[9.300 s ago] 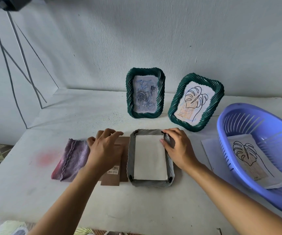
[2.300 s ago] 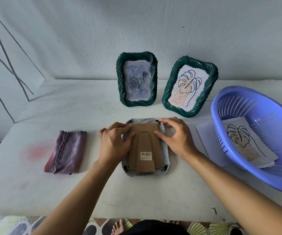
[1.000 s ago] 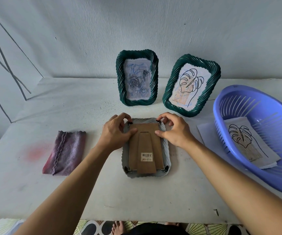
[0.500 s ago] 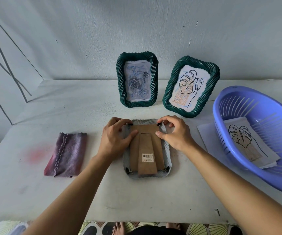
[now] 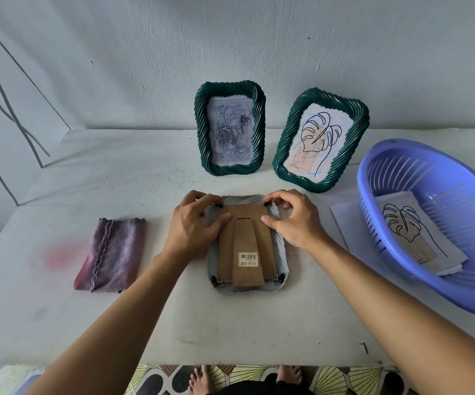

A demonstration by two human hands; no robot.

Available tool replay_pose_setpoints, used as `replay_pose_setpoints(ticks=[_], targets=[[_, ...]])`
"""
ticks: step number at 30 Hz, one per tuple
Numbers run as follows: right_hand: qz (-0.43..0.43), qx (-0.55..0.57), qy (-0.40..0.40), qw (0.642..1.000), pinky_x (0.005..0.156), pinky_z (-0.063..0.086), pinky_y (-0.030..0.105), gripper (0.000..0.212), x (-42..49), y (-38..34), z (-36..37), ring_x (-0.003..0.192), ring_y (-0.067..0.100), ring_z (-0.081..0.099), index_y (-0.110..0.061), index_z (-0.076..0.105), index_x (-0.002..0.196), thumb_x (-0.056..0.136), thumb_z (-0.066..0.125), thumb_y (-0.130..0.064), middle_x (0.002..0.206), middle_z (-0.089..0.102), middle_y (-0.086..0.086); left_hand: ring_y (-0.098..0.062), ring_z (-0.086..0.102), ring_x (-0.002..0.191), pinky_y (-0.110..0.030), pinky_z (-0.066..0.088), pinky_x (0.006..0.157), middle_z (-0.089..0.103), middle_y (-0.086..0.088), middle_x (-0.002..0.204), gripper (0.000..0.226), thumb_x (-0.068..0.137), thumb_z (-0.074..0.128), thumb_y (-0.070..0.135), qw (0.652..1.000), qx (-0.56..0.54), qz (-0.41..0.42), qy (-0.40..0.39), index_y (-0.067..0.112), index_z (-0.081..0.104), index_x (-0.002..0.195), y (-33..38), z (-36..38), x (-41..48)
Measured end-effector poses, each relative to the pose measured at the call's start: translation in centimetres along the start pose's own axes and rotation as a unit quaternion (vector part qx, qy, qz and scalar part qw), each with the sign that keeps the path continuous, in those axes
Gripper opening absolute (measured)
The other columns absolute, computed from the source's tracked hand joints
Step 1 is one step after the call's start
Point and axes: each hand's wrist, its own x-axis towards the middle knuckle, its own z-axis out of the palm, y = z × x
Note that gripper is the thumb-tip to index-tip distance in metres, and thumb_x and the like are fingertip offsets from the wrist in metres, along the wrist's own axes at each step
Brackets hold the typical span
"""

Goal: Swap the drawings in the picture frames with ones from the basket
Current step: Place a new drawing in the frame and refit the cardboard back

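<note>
Cardboard backing (image 5: 247, 240): left hand (image 5: 195, 223), right hand (image 5: 294, 220) pinch far corners; cloth (image 5: 112, 252) apart.

Reaches forward with both bare forearms, converging from the lower corners toward the centre. Plants left grip (image 5: 193, 223) palm-down on the far left corner of face-down frame (image 5: 267, 249), thumb (image 5: 222, 220) stretched flat across its backing, index finger (image 5: 213, 198) hooked over the top edge. Mirrors that with right grip (image 5: 294, 220) on the far right corner: index fingertip (image 5: 270, 198) curled down at the corner, thumb tip (image 5: 267, 220) pressing the backing's edge, other fingers loosely bent. Holds both wrists straight and low, knuckles up, grips apart. Stands barefoot, toes (image 5: 199, 379) showing at the bottom of view.
</note>
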Motion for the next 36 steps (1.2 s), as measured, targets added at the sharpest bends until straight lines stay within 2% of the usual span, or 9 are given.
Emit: replay_pose_setpoints(ticks=[4, 8, 12, 16, 18, 20, 23, 27, 36], targets=[[-0.021, 0.001, 0.017, 1.0, 0.087, 0.05, 0.043, 0.032, -0.5, 0.1, 0.2, 0.086, 0.012, 0.055, -0.034, 0.07, 0.098, 0.07, 0.084, -0.026, 0.099, 0.063, -0.007, -0.006, 0.052, 0.078, -0.027, 0.047, 0.079, 0.06, 0.004, 0.099, 0.028, 0.084, 0.077, 0.041, 1.0, -0.009, 0.012, 0.016, 0.025, 0.074, 0.107, 0.1, 0.2, -0.7], [-0.055, 0.009, 0.029, 0.998, 0.084, 0.052, 0.044, 0.032, -0.9, 0.5, 0.3, 0.089, 0.012, 0.058, -0.032, 0.071, 0.101, 0.072, 0.082, -0.028, 0.099, 0.064, -0.007, -0.01, 0.056, 0.084, -0.03, 0.048, 0.083, 0.058, 0.005, 0.105, 0.029, 0.085, 0.074, 0.043, 1.0, -0.018, -0.015, 0.015, 0.029, 0.071, 0.11, 0.3, 0.2, -1.1], [-0.082, 0.025, 0.024, 0.996, 0.086, 0.052, 0.042, 0.033, -1.4, 0.9, 0.1, 0.096, 0.011, 0.059, -0.028, 0.07, 0.11, 0.079, 0.078, -0.033, 0.105, 0.066, -0.009, -0.007, 0.058, 0.088, -0.03, 0.051, 0.076, 0.058, 0.01, 0.102, 0.023, 0.086, 0.072, 0.044, 0.999, -0.03, -0.004, 0.015, 0.032, 0.072, 0.105, 0.4, -1.1, -2.8], [-0.099, 0.037, 0.026, 0.994, 0.098, 0.046, 0.034, 0.035, -2.9, 1.0, -0.6, 0.11, 0.014, 0.058, -0.024, 0.066, 0.119, 0.086, 0.071, -0.036, 0.115, 0.065, -0.008, -0.001, 0.059, 0.084, -0.017, 0.045, 0.067, 0.061, 0.018, 0.093, 0.018, 0.083, 0.071, 0.047, 1.0, -0.013, -0.003, 0.015, 0.031, 0.073, 0.092, 1.4, -3.4, -6.6], [-0.122, 0.021, 0.038, 0.992, 0.097, 0.044, 0.032, 0.03, -4.3, 1.2, -1.1, 0.11, 0.016, 0.057, -0.023, 0.069, 0.113, 0.086, 0.068, -0.036, 0.111, 0.063, -0.007, -0.001, 0.059, 0.084, -0.013, 0.042, 0.066, 0.062, 0.02, 0.093, 0.015, 0.083, 0.071, 0.045, 1.0, 0.001, 0.012, -0.007, 0.032, 0.074, 0.09, 1.9, -4.3, -8.7], [-0.15, -0.001, 0.047, 0.988, 0.093, 0.047, 0.037, 0.022, -5.9, 1.4, -1.5, 0.106, 0.015, 0.057, -0.025, 0.07, 0.103, 0.085, 0.067, -0.036, 0.105, 0.058, -0.008, -0.001, 0.059, 0.084, -0.014, 0.043, 0.068, 0.063, 0.02, 0.093, 0.014, 0.083, 0.073, 0.043, 1.0, 0.01, 0.016, -0.018, 0.031, 0.075, 0.09, 2.1, -4.6, -10.5], [-0.174, -0.012, 0.05, 0.983, 0.084, 0.05, 0.043, 0.014, -8.1, 2.0, -1.6, 0.099, 0.013, 0.058, -0.024, 0.07, 0.092, 0.084, 0.069, -0.036, 0.101, 0.057, -0.011, -0.001, 0.062, 0.086, -0.023, 0.051, 0.071, 0.067, 0.022, 0.092, 0.013, 0.08, 0.076, 0.042, 1.0, -0.004, 0.003, -0.008, 0.032, 0.078, 0.089, 2.2, -4.2, -11.9], [-0.165, -0.001, 0.042, 0.985, 0.082, 0.051, 0.044, 0.019, -9.7, 2.3, -1.3, 0.096, 0.007, 0.06, -0.026, 0.073, 0.087, 0.082, 0.071, -0.044, 0.104, 0.058, -0.014, -0.003, 0.064, 0.086, -0.033, 0.054, 0.071, 0.07, 0.022, 0.091, 0.011, 0.078, 0.082, 0.035, 1.0, -0.013, 0.0, 0.014, 0.031, 0.08, 0.087, 2.3, -3.4, -12.7], [-0.123, 0.035, 0.07, 0.989, 0.083, 0.051, 0.047, 0.023, -9.2, 1.6, 0.0, 0.095, 0.007, 0.063, -0.023, 0.074, 0.08, 0.073, 0.077, -0.045, 0.102, 0.057, -0.011, -0.004, 0.064, 0.071, -0.028, 0.053, 0.064, 0.071, 0.017, 0.082, 0.013, 0.073, 0.085, 0.029, 0.994, -0.051, -0.039, 0.093, 0.025, 0.082, 0.085, 2.8, -2.3, -13.4]])
